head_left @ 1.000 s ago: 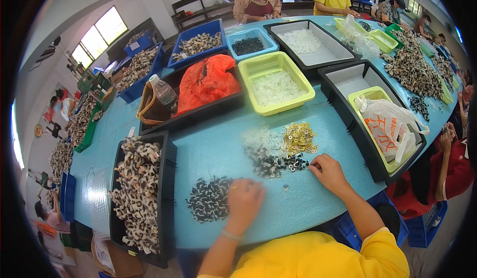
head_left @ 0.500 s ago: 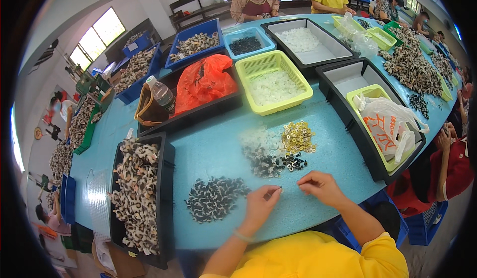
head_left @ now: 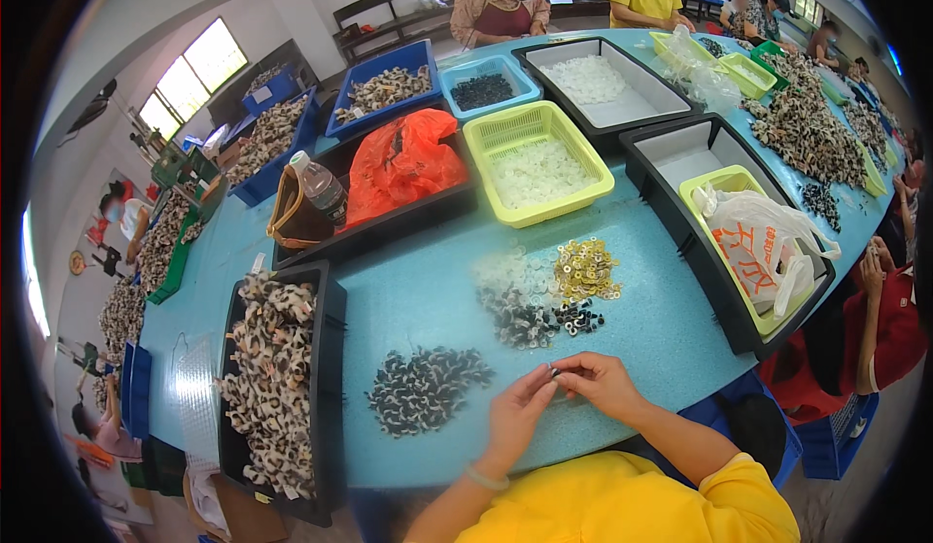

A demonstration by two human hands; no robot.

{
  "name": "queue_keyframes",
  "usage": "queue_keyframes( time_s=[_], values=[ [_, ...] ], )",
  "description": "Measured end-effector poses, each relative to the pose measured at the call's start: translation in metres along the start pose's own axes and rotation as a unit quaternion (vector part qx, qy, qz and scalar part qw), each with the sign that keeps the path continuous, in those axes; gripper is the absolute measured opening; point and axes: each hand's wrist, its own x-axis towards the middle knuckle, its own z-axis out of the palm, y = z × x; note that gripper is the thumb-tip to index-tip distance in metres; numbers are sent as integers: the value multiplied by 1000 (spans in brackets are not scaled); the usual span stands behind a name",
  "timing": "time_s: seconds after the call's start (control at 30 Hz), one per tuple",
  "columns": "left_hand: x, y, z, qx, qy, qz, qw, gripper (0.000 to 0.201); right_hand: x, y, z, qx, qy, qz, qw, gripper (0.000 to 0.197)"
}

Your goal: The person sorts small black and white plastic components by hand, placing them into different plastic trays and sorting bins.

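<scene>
Near edge of the table [head_left: 428,290]: both hands meet just above the blue top, close to the person's body.
Left hand [head_left: 515,417]: fingertips pinched together on a small dark part [head_left: 554,372], palm turned inward.
Right hand [head_left: 604,384]: fingers curled and pressed onto the same part from the other side, touching the left fingertips.
Part: tiny, held between the two hands over bare tabletop; its shape is too small to tell.
Left side: a striped pile [head_left: 423,390] lies just beside the left hand, and a black tray [head_left: 332,388] of striped pieces runs along the table's left edge beyond it.
Ahead: a dark heap [head_left: 530,315], a clear heap [head_left: 510,271] and a yellow ring heap [head_left: 586,269] sit near the fingertips, with a thin strip of bare top between.
Right side: open blue surface reaches from the right hand to a long black tray [head_left: 680,242] holding a white bag [head_left: 763,252].
Far side: a yellow basket [head_left: 491,140] and an orange bag [head_left: 403,159] stand well apart from the hands.
</scene>
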Motion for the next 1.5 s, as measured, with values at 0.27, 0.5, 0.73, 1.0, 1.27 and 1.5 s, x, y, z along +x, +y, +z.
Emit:
queue_keyframes(
  time_s=[0.27,0.5,0.73,1.0,1.27,1.5],
  values=[
    [-8,-13,-15,50,2,-1,999,31,0,6,10,-336,31,-292,895,16],
    [9,5,-39,401,33,231,886,16,2,-2,15,-155,-70,-53,984,19],
    [25,28,-70,633,77,350,687,13,54,-22,-19,-504,114,-439,735,16],
    [33,35,-52,593,48,369,714,12,59,-22,-33,-564,83,-418,707,11],
    [62,9,-13,570,-17,372,732,12,41,-23,-43,-539,55,-401,739,18],
    [62,11,6,558,-11,374,741,20,37,-31,-43,-509,4,-403,760,17]
  ],
)
